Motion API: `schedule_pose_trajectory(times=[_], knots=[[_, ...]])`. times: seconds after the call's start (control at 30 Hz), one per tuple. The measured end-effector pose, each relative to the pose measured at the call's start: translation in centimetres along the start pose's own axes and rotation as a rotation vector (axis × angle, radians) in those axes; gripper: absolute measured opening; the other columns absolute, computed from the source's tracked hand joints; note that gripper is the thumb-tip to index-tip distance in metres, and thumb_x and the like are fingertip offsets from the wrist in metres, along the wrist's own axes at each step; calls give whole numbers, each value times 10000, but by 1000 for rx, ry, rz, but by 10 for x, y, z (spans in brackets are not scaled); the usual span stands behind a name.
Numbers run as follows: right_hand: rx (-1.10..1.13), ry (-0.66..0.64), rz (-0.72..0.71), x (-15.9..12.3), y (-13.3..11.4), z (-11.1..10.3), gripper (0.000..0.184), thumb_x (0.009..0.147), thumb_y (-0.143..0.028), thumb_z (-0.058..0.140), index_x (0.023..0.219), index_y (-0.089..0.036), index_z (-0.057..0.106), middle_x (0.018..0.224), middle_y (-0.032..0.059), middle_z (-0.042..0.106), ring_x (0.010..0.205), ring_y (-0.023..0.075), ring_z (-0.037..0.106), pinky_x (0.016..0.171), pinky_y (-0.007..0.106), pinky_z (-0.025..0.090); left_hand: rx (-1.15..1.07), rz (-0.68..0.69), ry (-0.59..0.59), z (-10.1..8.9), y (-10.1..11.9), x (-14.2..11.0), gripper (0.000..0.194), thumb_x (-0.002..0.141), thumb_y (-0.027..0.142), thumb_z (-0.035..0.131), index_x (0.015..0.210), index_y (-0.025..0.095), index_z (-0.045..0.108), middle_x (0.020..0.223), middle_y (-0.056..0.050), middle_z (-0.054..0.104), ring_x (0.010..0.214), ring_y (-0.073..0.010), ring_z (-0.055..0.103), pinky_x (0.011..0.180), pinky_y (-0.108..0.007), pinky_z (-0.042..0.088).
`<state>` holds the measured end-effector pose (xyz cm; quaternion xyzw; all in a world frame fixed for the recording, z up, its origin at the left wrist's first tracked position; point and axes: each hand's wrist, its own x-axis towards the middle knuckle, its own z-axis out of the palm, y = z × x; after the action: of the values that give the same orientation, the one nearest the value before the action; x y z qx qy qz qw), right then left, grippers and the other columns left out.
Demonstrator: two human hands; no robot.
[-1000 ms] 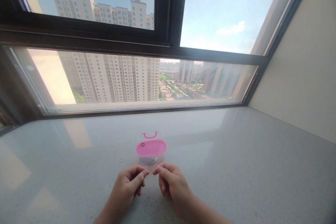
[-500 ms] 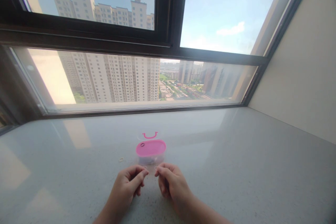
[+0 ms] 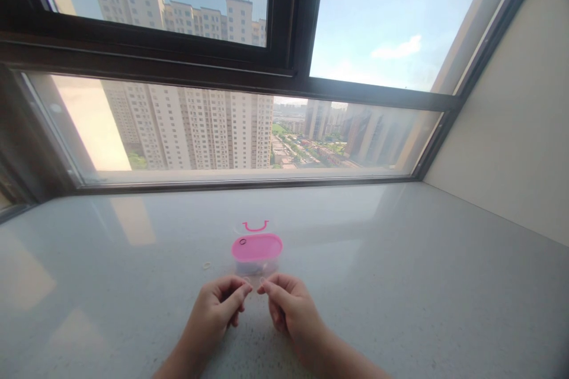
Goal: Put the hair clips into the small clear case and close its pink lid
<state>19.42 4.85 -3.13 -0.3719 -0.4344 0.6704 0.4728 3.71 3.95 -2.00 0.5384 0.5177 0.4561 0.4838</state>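
My left hand (image 3: 222,303) is closed in a pinch, with a thin pale loop (image 3: 248,279) like a small rubber band at its fingertips. Opposite it, my right hand (image 3: 288,303) pinches a similar pale loop (image 3: 262,280). A narrow gap separates the fingertips; I cannot tell whether the loops are one stretched band or two. Just beyond the hands stands an oval clear box with a pink lid (image 3: 260,249). On that lid lies a small dark ring (image 3: 242,242). A pale yellowish rubber band (image 3: 207,265) lies left of the box.
Behind the box, a pink curved handle (image 3: 255,227) shows on the glossy, pale speckled sill (image 3: 400,284). Dark window frames (image 3: 284,80) rise at the back, with tall buildings outside. A plain wall (image 3: 511,118) bounds the right side.
The fingertips moved slightly apart, then came closer together again. The view has shifted a little. The box and the band beside it stay in place.
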Motion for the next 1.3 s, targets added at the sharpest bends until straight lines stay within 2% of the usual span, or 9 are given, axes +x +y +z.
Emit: schedule_pose_trajectory(times=[0.7, 0.87, 1.3], knots=[[-102, -14, -20, -1, 1, -1, 375, 658, -489, 705, 689, -120, 644, 343, -91, 391, 312, 43, 262, 335, 196, 143, 32, 12, -19, 0, 2, 0, 268, 731, 384, 621, 639, 134, 650, 479, 39, 503, 400, -98, 421, 416, -221, 305], [-108, -15, -37, -1, 1, -1, 333, 682, -448, 710, 682, -121, 650, 351, -93, 377, 324, 42, 254, 340, 199, 150, 6, -2, -8, 0, 1, 0, 283, 714, 406, 636, 624, 138, 644, 470, 40, 504, 391, -101, 427, 408, -218, 304], [-63, -26, -35, 1, 4, -3, 380, 700, -489, 697, 746, -112, 689, 345, -95, 366, 316, 39, 239, 336, 195, 142, -36, 9, -16, -1, -3, 2, 277, 732, 388, 625, 623, 134, 639, 483, 38, 506, 396, -95, 422, 406, -214, 309]])
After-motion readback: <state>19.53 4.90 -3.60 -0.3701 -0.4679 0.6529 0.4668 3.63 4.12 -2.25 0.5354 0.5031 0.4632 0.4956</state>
